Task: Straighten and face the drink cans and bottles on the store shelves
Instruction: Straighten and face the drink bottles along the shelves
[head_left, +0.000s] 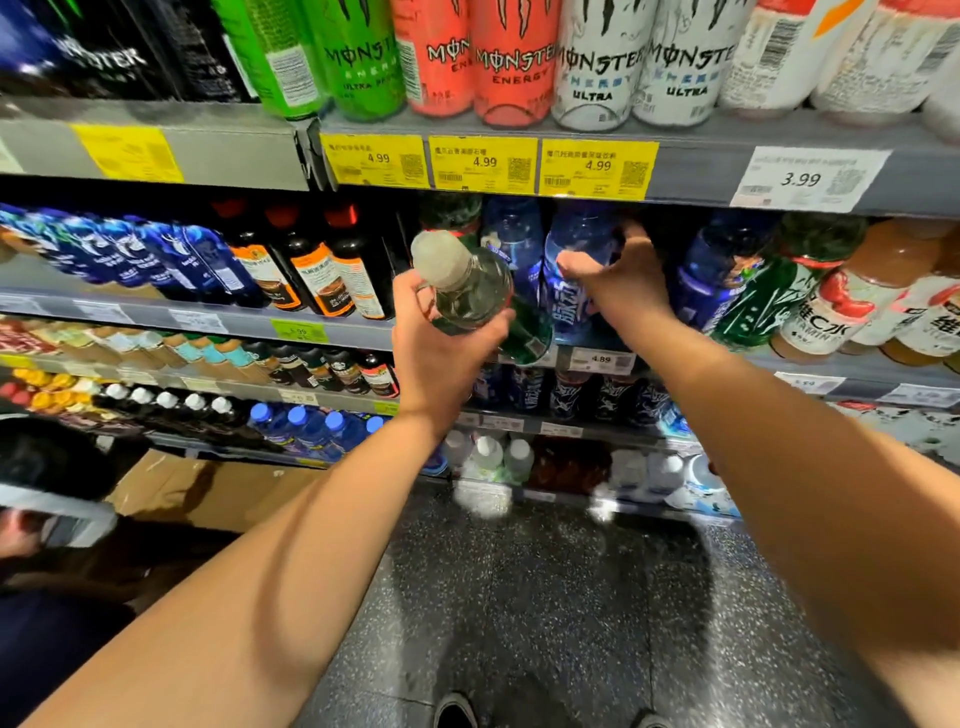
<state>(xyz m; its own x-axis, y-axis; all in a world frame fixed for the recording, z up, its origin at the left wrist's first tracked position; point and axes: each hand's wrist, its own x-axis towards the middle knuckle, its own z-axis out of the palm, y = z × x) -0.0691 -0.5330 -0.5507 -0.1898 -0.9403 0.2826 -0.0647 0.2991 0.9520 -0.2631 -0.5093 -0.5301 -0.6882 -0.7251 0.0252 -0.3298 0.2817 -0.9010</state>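
My left hand (441, 343) grips a clear bottle with a green label and a pale cap (470, 288), held tilted in front of the second shelf. My right hand (621, 283) reaches into that shelf, its thumb and fingers curled round a blue bottle (574, 275). More blue bottles (511, 234) and green-label bottles (748, 306) stand beside it. Above, Monster cans (511, 62) in green, red and white line the top shelf, logos mostly forward.
Dark bottles with orange labels (322, 270) and blue bottles (171, 254) fill the shelf to the left. Lower shelves hold more drinks. A cardboard box (208, 488) sits on the floor at left, beside another person's head (47, 467). Speckled floor (545, 597) lies below.
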